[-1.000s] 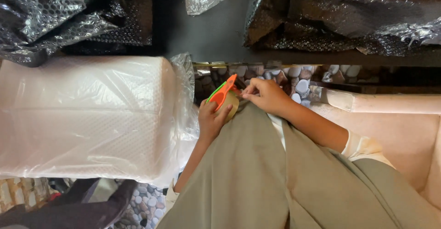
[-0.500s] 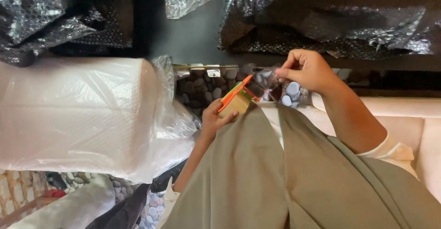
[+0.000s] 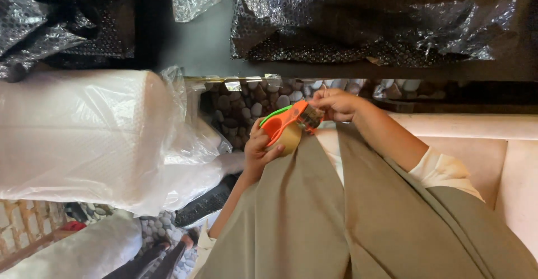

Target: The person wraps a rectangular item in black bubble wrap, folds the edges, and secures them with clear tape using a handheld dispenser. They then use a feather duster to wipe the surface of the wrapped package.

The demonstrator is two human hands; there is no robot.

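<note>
two hands (image 3: 297, 128) around orange tape dispenser (image 3: 284, 123)

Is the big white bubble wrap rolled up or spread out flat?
Rolled up. The bubble wrap roll lies as a thick cylinder inside a loose clear plastic cover, beside the left hand holding the tape dispenser.

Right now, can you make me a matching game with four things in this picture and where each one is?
Things:
1. tape dispenser
2. big white bubble wrap roll
3. black bubble wrap
4. pebbles

Places:
A. along the top of the picture
B. on the ground, seen behind the hands
C. in the grip of the left hand, with the right hand at its front end
D. filling the left side of the picture

Pairs: 1-C, 2-D, 3-A, 4-B
</note>
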